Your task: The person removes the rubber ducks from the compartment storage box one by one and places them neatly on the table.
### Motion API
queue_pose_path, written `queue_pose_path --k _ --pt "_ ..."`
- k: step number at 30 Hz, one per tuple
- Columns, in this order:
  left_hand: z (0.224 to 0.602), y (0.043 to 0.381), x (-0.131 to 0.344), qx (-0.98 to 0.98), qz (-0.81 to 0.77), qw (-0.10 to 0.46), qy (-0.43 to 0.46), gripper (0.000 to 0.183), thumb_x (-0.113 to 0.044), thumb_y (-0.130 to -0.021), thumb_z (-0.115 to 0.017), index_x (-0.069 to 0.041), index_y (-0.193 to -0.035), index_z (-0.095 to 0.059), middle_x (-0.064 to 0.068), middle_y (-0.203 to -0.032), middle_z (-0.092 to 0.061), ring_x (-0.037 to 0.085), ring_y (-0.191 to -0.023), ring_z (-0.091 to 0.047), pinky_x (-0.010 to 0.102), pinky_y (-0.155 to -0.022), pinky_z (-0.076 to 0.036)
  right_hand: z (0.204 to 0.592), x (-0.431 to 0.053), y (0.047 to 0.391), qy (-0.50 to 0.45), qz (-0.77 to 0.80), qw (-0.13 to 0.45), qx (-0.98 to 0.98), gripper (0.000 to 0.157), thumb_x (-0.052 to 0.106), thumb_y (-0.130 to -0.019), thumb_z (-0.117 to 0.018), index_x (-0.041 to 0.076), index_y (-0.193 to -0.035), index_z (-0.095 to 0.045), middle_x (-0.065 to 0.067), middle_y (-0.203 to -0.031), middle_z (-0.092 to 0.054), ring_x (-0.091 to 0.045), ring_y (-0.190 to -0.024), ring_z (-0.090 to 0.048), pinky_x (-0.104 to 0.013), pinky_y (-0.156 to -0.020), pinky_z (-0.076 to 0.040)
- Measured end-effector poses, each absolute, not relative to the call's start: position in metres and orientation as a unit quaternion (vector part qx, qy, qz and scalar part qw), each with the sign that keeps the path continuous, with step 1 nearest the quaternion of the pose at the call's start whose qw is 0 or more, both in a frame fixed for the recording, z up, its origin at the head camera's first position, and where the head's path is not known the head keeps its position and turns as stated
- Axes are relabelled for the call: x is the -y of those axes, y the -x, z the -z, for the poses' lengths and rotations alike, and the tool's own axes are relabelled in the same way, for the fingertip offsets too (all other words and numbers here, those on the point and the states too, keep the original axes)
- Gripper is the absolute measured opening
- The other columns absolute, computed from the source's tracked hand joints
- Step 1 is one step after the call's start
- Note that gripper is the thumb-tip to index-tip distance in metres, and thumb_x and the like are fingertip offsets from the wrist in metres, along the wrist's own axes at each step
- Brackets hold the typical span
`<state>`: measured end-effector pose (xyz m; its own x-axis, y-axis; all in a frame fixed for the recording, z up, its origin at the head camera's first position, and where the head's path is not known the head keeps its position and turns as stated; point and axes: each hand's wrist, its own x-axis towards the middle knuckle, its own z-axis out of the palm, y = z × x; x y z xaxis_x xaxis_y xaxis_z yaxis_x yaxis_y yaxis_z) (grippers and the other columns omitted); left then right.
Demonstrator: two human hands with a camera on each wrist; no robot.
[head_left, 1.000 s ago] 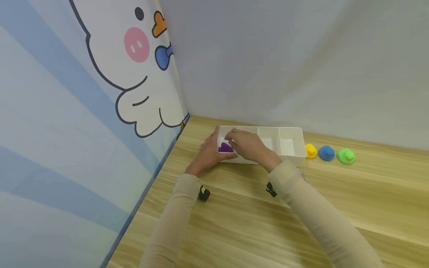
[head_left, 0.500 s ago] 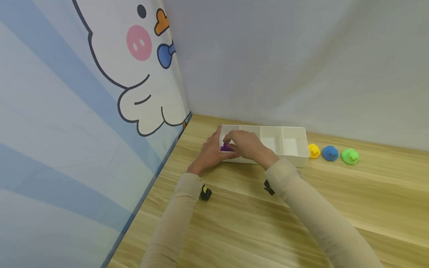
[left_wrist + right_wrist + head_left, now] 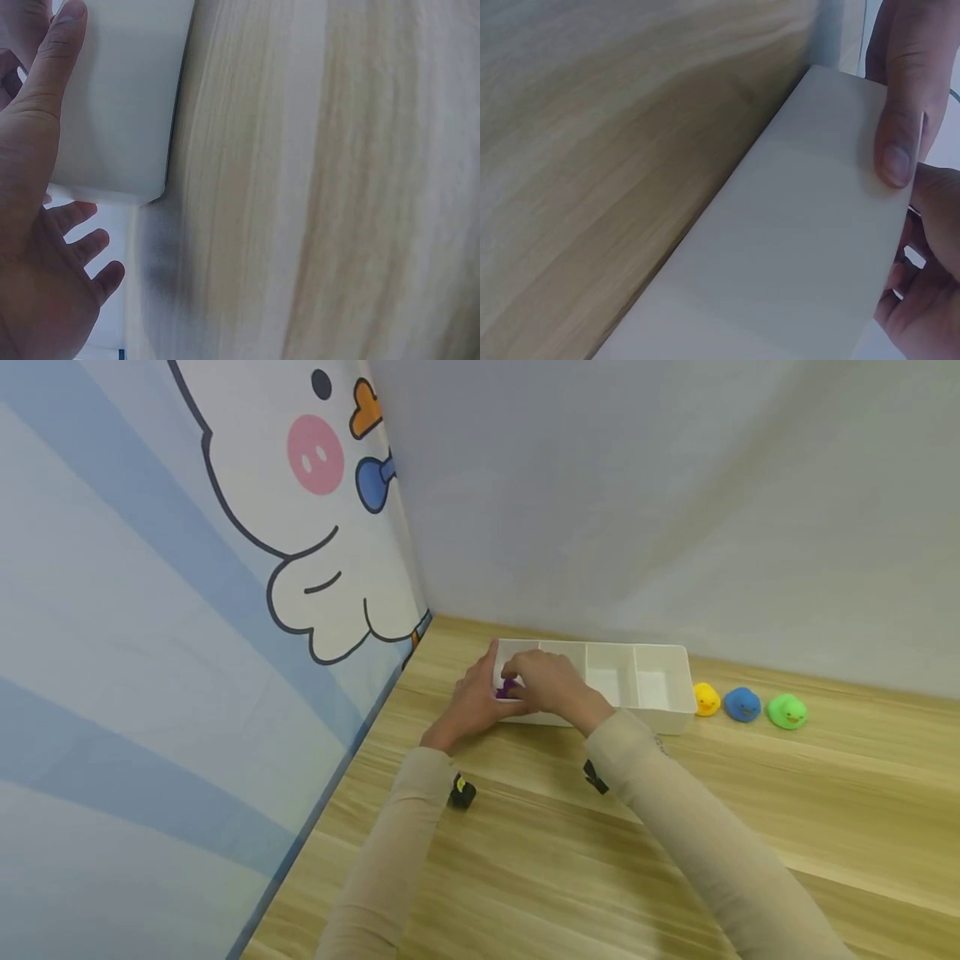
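Observation:
My left hand holds the left end of a long white divided box. Its thumb lies along the front wall and its other fingers stand at the end wall; in the left wrist view several fingertips of the hand show past the box corner. My right hand reaches over the front rim into the leftmost compartment, fingers bent, pinching a small purple toy. Most of that toy is hidden by the fingers. The right wrist view shows the box's front wall with the left thumb pressed on it.
Right of the box stand a yellow toy duck, a blue toy duck and a green toy duck in a row on the wooden table. A grey-white curtain hangs behind, and a printed cloth at the left.
The right hand's fingers have lowered and closed on the purple toy, which shows less now. The left hand stays on the box. The view has shifted slightly.

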<state>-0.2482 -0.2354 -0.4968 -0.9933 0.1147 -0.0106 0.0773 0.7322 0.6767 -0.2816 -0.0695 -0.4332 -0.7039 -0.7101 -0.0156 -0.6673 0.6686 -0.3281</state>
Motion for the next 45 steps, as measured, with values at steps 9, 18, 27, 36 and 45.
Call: queue_pose_path --k 9,18,27,36,45 --pt "0.498 0.250 0.232 -0.930 -0.365 0.025 -0.047 0.130 -0.059 -0.078 -0.083 -0.025 -0.165 0.008 0.009 -0.173 -0.019 0.035 -0.158 -0.022 0.063 -0.125 -0.017 0.437 0.069 0.283 0.342 0.130 0.058 -0.929 0.010 0.023 -0.093 -0.076 0.015 -0.098 -0.078 -0.004 -0.098 -0.078 -0.022 -0.085 -0.070 -0.046 -0.071 -0.059" --pt "0.499 0.249 0.231 -0.928 -0.369 0.024 -0.046 0.131 -0.059 -0.077 -0.083 -0.025 -0.165 0.008 0.009 -0.173 -0.020 0.035 -0.158 -0.023 0.064 -0.124 -0.018 0.438 0.066 0.285 0.335 0.133 0.046 -0.932 0.011 0.018 -0.096 -0.068 0.011 -0.089 -0.074 -0.005 -0.086 -0.074 -0.018 -0.071 -0.059 -0.039 -0.061 -0.052" --pt "0.499 0.247 0.232 -0.925 -0.377 0.028 -0.047 0.128 -0.060 -0.078 -0.081 -0.019 -0.166 0.003 0.009 -0.174 -0.013 0.036 -0.160 -0.017 0.066 -0.126 -0.011 0.442 0.062 0.286 0.342 0.162 0.019 -0.925 0.019 0.021 -0.104 -0.058 0.012 -0.115 -0.071 -0.006 -0.103 -0.070 -0.022 -0.084 -0.066 -0.043 -0.070 -0.057" --pt "0.497 0.246 0.231 -0.926 -0.375 0.034 -0.039 0.128 -0.062 -0.079 -0.080 -0.022 -0.166 0.005 0.007 -0.175 -0.011 0.034 -0.161 -0.014 0.066 -0.127 -0.009 0.432 0.059 0.283 0.347 0.180 0.017 -0.920 0.030 0.026 -0.109 -0.050 0.011 -0.129 -0.066 -0.007 -0.114 -0.068 -0.022 -0.088 -0.068 -0.041 -0.072 -0.059" --pt "0.499 0.248 0.232 -0.925 -0.378 0.028 -0.038 0.129 -0.061 -0.078 -0.082 -0.025 -0.166 0.006 0.009 -0.172 -0.022 0.035 -0.155 -0.027 0.063 -0.125 -0.016 0.420 0.047 0.280 0.342 0.203 0.006 -0.918 0.031 0.024 -0.109 -0.050 0.011 -0.131 -0.067 -0.010 -0.120 -0.068 -0.025 -0.093 -0.070 -0.044 -0.077 -0.060"
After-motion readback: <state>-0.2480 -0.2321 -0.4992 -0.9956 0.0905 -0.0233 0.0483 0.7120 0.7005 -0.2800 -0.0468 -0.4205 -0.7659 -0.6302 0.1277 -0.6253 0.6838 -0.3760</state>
